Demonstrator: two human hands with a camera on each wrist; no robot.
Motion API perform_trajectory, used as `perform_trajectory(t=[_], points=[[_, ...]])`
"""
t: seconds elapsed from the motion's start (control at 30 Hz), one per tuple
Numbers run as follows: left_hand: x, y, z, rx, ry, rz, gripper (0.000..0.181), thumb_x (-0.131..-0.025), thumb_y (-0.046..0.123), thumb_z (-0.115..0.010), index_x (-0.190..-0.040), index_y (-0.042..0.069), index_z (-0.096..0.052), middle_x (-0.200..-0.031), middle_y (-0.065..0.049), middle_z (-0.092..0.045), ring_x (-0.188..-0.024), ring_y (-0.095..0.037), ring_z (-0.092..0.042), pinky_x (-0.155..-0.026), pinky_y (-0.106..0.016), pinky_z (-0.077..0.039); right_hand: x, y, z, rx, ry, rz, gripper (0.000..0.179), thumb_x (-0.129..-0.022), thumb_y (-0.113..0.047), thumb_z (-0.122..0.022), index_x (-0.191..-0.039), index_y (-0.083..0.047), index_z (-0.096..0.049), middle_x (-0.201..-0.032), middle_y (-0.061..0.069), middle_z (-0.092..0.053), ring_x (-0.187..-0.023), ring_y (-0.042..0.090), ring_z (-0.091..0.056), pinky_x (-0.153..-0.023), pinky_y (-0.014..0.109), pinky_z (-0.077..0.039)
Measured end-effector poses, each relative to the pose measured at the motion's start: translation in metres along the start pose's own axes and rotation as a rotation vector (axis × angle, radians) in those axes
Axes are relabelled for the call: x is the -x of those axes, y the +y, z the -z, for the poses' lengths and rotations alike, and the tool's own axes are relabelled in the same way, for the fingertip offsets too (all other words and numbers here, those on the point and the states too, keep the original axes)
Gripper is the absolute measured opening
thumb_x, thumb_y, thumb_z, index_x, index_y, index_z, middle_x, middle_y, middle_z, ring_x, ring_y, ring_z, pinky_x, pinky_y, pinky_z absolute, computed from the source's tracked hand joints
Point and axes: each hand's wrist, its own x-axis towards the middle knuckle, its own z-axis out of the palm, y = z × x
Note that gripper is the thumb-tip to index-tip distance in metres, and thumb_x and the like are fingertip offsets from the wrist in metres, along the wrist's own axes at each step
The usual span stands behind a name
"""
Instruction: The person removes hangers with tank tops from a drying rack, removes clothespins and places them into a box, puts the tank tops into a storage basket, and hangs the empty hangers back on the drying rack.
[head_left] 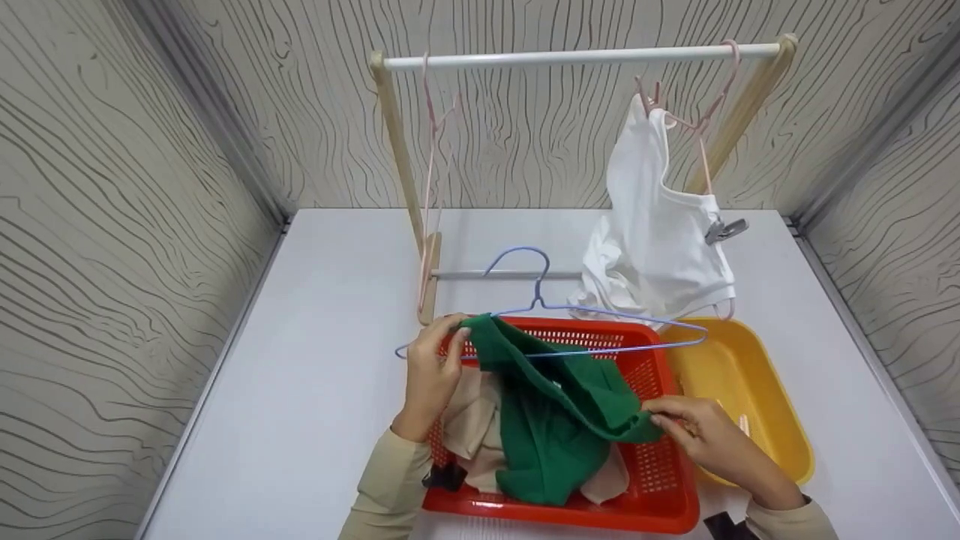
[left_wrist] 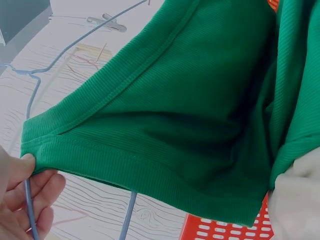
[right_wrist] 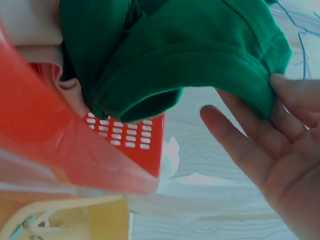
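A green ribbed tank top (head_left: 555,435) is stretched between both hands, its lower part lying in the red basket (head_left: 675,495). My left hand (head_left: 433,375) pinches one shoulder strap between thumb and fingers. In the left wrist view the blue hanger (left_wrist: 75,42) passes through that strap, and its wire crosses the fingers (left_wrist: 42,197). The right hand (head_left: 701,435) pinches the opposite strap over the basket's right side; in the right wrist view its index finger stretches away from the cloth. The hanger's hook (head_left: 517,251) points up, and its right end sticks out past the top.
Beige cloth (head_left: 472,412) lies in the basket under the green top. Beside it stands a yellow basin (head_left: 780,420). Behind, a rack with a white rail (head_left: 585,56) carries a bare pink hanger (head_left: 427,187) and a white garment (head_left: 645,217) held by a metal clip (head_left: 726,229).
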Motion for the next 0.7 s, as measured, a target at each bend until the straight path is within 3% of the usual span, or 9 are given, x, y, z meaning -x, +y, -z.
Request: perform_trajectory(t=[0.1, 0.17, 0.27, 0.43, 0.57, 0.7], points=[[0.0, 0.0, 0.0, 0.003, -0.011, -0.002, 0.013, -0.091, 0.004, -0.062, -0.101, -0.002, -0.068, -0.096, -0.012, -0.072, -0.089, -0.022, -0.068, -0.084, -0.035, -0.058, -0.001, 0.003, -0.006, 0.035, -0.077, 0.067, 0.017, -0.082, 0.01, -0.065, -0.095, 0.0, -0.071, -0.086, 0.012, -0.073, -0.082, 0.001, -0.065, -0.073, 0.006, -0.05], [0.001, 0.0, 0.0, 0.001, -0.018, -0.008, 0.013, -0.091, 0.004, -0.063, -0.101, -0.002, -0.068, -0.095, -0.011, -0.072, -0.088, -0.021, -0.068, -0.083, -0.035, -0.057, -0.002, 0.002, -0.009, 0.063, -0.156, 0.059, 0.014, -0.084, 0.004, -0.066, -0.095, -0.003, -0.072, -0.086, 0.01, -0.074, -0.081, 0.005, -0.067, -0.072, 0.012, -0.053], [0.002, -0.001, -0.001, 0.0, -0.028, -0.025, 0.013, -0.09, 0.003, -0.063, -0.101, -0.002, -0.068, -0.094, -0.011, -0.072, -0.088, -0.021, -0.068, -0.082, -0.035, -0.057, -0.003, -0.002, -0.011, 0.04, -0.314, -0.044, 0.01, -0.089, -0.006, -0.065, -0.096, -0.006, -0.072, -0.088, 0.008, -0.074, -0.08, 0.004, -0.064, -0.07, 0.021, -0.056], [0.003, -0.002, -0.002, 0.002, -0.034, -0.043, 0.013, -0.088, 0.001, -0.065, -0.1, -0.002, -0.068, -0.094, -0.011, -0.072, -0.088, -0.021, -0.068, -0.082, -0.036, -0.057, -0.005, -0.005, -0.016, -0.099, -0.507, -0.199, 0.018, -0.091, -0.018, -0.065, -0.102, -0.007, -0.072, -0.092, 0.009, -0.074, -0.079, -0.003, -0.059, -0.074, 0.015, -0.054], [0.004, -0.002, -0.002, -0.001, -0.041, -0.032, 0.012, -0.089, 0.002, -0.065, -0.1, -0.001, -0.068, -0.094, -0.01, -0.072, -0.087, -0.02, -0.067, -0.082, -0.035, -0.057, -0.005, -0.006, -0.015, -0.169, -0.561, -0.243, 0.023, -0.091, -0.02, -0.065, -0.108, -0.006, -0.071, -0.098, 0.01, -0.075, -0.083, -0.001, -0.063, -0.078, 0.021, -0.057], [0.005, -0.003, -0.002, -0.008, -0.047, -0.025, 0.013, -0.089, 0.003, -0.064, -0.101, 0.0, -0.068, -0.093, -0.01, -0.072, -0.085, -0.019, -0.066, -0.082, -0.035, -0.057, -0.004, -0.007, -0.011, -0.223, -0.573, -0.234, 0.025, -0.092, -0.014, -0.062, -0.112, -0.001, -0.069, -0.1, 0.016, -0.074, -0.086, 0.011, -0.07, -0.077, 0.032, -0.06]])
